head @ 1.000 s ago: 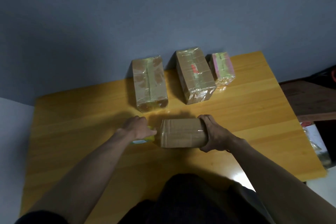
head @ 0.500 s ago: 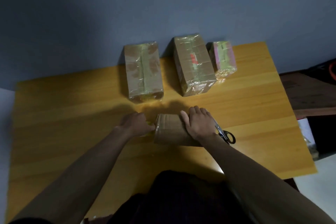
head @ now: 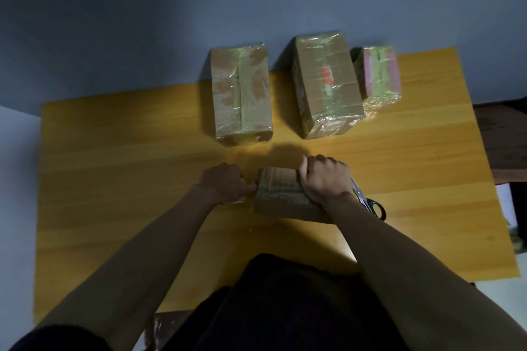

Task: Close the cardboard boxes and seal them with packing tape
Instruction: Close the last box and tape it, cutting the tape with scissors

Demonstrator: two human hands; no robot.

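A small cardboard box lay on the yellow wooden bench, directly between the person's two hands and close to the body. The right hand sat on top of the box at its right end, fingers curled over the far edge and thumb pressed down on the upper face, so it was gripping the box. The left hand was against the box's left end, its fingers curled in and touching the cardboard there; something pale and yellowish, probably tape, showed at its fingertips, though whether the hand pinched it I could not tell.

Just to the right of the right hand, partly hidden under the wrist, a pair of scissors lay flat on the bench, black handles toward the near edge.

Beyond the hands, toward the grey wall, three more boxes stood in a row, each already wrapped in shiny clear tape. The left taped box was beyond the left hand. The middle taped box, the largest, had a red mark on top and lay beyond the right hand. The small pink box stood just beside it, farther right and touching or nearly touching it.

Both bare forearms reached out from a dark-clothed lap at the near edge of the bench.
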